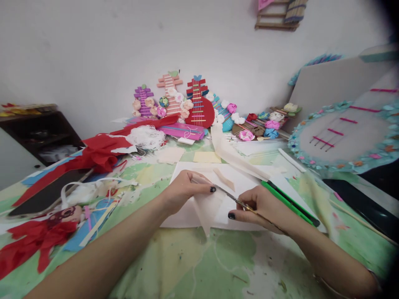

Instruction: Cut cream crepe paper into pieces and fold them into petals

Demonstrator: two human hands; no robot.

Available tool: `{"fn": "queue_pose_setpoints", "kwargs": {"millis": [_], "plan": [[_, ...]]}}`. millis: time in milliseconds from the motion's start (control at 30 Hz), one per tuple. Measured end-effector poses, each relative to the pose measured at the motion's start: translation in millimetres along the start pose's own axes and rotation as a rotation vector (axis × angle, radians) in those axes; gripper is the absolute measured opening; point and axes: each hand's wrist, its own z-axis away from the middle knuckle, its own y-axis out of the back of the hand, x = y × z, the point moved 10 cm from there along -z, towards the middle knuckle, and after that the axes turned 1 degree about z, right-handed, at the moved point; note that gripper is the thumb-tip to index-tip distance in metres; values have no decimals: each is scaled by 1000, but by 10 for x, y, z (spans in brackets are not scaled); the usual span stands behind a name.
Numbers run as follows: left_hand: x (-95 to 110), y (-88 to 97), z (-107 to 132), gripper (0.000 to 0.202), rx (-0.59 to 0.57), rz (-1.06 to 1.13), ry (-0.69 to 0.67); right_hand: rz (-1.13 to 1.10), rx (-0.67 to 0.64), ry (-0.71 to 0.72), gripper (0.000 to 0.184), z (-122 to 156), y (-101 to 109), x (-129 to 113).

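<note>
My left hand (187, 189) pinches the upper edge of a pale cream piece of thin paper (208, 209), its pointed end hanging toward me. In my right hand (262, 205) is a slim tool (230, 196) with a silvery front and a brownish-gold rear; its exact kind is unclear. The tool's front end lies along the paper's top edge, by my left thumb. Both hands are above a white sheet (183, 220). A narrow cream strip (225, 179) lies on that sheet just beyond my fingers. Beside my right hand rests a green utility knife (288, 201).
Small instrument-shaped crafts, including a red one (199, 110), stand along the wall with paper flowers. Red fabric (102, 153), white thread (146, 137) and a doll-like figure (67, 216) lie left. A long cream strip (230, 155) runs beyond the sheet. A flower-edged round panel (346, 137) leans right.
</note>
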Motion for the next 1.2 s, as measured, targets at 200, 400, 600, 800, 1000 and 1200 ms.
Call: {"fn": "queue_pose_setpoints", "kwargs": {"millis": [200, 400, 600, 800, 1000, 1200], "plan": [[10, 11, -3, 8, 20, -9, 5, -20, 5, -33, 38, -8, -8, 20], [50, 97, -9, 12, 100, 20, -13, -138, 33, -7, 38, 19, 51, -6], [66, 159, -2, 13, 139, 47, -32, -153, 2, -18, 38, 56, 58, -82], [68, 169, -4, 13, 145, 42, -33, -131, -25, -19, 35, 69, 38, -110], [61, 175, -14, 11, 138, 34, -38, -122, -8, -17, 36, 60, 34, -56], [60, 169, -10, 13, 135, 41, -32, -120, -28, -10, 40, 14, -13, 11]]}}
